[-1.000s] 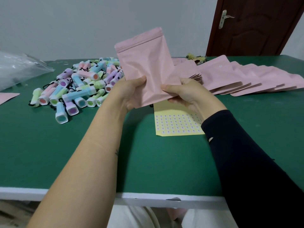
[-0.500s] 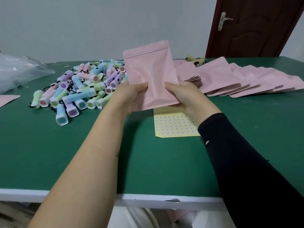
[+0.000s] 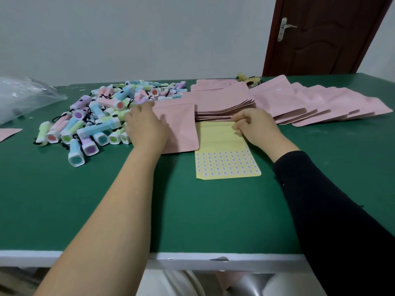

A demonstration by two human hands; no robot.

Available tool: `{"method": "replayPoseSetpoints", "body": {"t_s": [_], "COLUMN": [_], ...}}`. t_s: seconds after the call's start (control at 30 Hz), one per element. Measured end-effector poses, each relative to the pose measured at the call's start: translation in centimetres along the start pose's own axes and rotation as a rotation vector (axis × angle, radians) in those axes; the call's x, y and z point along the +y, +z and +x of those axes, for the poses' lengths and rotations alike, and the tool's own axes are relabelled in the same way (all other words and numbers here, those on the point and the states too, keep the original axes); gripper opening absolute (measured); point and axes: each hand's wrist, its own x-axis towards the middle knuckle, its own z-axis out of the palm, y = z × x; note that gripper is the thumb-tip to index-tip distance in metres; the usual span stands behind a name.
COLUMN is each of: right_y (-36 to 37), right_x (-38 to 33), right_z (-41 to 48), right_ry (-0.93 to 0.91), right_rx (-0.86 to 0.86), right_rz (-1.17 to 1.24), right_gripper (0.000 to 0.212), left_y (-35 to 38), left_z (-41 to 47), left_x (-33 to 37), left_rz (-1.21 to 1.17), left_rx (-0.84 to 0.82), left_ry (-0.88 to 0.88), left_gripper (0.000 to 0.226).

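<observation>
A pink zip pouch (image 3: pixel 181 129) lies flat on the green table, just left of a yellow sticker sheet (image 3: pixel 224 163). My left hand (image 3: pixel 147 124) rests on the pouch's left half with its fingers stretched toward the top corner, beside a pile of pastel toy flashlights (image 3: pixel 96 120). My right hand (image 3: pixel 254 124) sits on the bare upper part of the sticker sheet with fingers curled and thumb against the index finger. Nothing shows in it. It is right in front of a stack of pink pouches (image 3: pixel 222 103).
More pink pouches (image 3: pixel 320 103) are fanned out at the back right. A clear plastic bag (image 3: pixel 23 97) and another pink pouch (image 3: pixel 8 133) lie at the far left. The table's white front edge (image 3: pixel 192 261) is close to me. A dark door (image 3: pixel 320 35) stands behind.
The pouch, held upright in both hands before, now lies flat on the table. My right hand has let go of it and moved right onto the sticker sheet.
</observation>
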Motion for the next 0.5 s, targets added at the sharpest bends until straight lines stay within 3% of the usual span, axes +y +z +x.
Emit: {"method": "replayPoseSetpoints", "body": {"t_s": [0.1,0.17,0.23,0.3,0.5], "right_y": [-1.1,-1.7,-2.2,-2.5,-2.4], "right_x": [1.4,1.9,1.9,2.0,1.8], "right_z": [-0.4,-0.6,-0.9,-1.0,-1.2], "right_ry": [-0.065,-0.089,-0.062,0.003,-0.015], "right_rx": [-0.070,-0.099,-0.113,-0.110,-0.151], "right_rz": [-0.167,-0.217,-0.161,-0.076,-0.073], "right_gripper": [0.019,0.025,0.034,0.038,0.034], "left_y": [0.4,1.1,2.3,3.4,4.1], "left_z": [-2.0,-3.8,-5.3,-6.1,-5.9], "left_x": [3.1,5.0,6.0,6.3,6.2], "left_rz": [-0.184,-0.216,-0.104,0.009,0.004], "left_rx": [-0.108,-0.335,-0.569,-0.679,-0.642], "left_ry": [0.326,0.497,0.610,0.622,0.564], "left_gripper": [0.035,0.033,0.045,0.055,0.052]}}
